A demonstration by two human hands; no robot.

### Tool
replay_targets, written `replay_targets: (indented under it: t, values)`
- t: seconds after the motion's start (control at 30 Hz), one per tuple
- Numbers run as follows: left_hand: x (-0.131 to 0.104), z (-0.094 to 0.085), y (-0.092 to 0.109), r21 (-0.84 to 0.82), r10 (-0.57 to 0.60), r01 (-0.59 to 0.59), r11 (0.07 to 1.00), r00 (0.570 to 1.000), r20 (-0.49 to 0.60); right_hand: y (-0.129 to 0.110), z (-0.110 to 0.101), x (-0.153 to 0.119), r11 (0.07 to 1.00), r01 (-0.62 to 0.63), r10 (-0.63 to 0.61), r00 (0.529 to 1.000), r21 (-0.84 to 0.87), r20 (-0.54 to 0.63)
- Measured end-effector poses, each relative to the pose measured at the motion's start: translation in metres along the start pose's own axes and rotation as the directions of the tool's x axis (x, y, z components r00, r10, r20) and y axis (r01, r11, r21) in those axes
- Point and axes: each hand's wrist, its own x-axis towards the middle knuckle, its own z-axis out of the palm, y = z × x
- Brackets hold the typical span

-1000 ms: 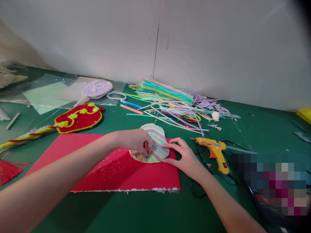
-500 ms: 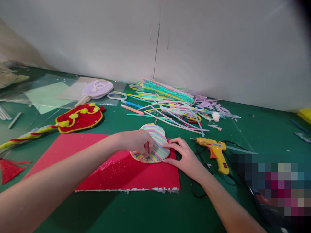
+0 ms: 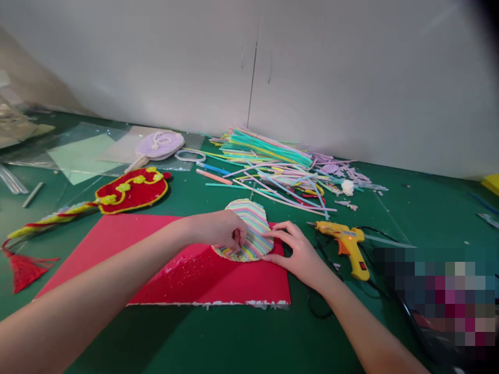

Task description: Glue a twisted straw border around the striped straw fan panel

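Observation:
A round striped disc made of pastel strips lies on a red foam sheet on the green table. My left hand rests on the disc's near left side, its fingertips pinching at the strips. My right hand presses its fingertips against the disc's right edge, fingers spread. Both hands touch the disc, which stays flat on the sheet.
A yellow glue gun with a black cord lies right of my right hand. A heap of coloured strips sits behind the disc. A red and yellow fan, a lilac fan and clear plastic sheets lie at left.
My hands and the disc have hardly moved. The view has drifted slightly, so the things at left sit a little further right in the picture.

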Motion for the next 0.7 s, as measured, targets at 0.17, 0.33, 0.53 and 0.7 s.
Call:
replay_targets:
  t: [0.17, 0.33, 0.53, 0.7]
  values:
    - [-0.028, 0.006, -0.017, -0.180, -0.026, -0.048, 0.983, 0.921, -0.389, 0.001, 0.000, 0.000, 1.000, 0.012, -0.012, 1.000, -0.024, -0.002]
    - [-0.051, 0.041, -0.012, -0.065, -0.180, 0.191, 0.979, 0.681, -0.710, 0.002, 0.001, -0.001, 1.000, -0.003, 0.003, 1.000, -0.003, 0.012]
    - [-0.048, 0.091, 0.013, 0.372, 0.113, 0.075, 0.925, 0.882, -0.458, 0.005, 0.003, -0.001, 0.999, 0.030, -0.031, 0.999, -0.019, -0.008]
    - [-0.049, 0.086, 0.000, 0.360, -0.023, 0.277, 0.891, 0.818, -0.574, 0.004, 0.003, 0.000, 0.999, 0.025, -0.026, 1.000, -0.031, -0.013]
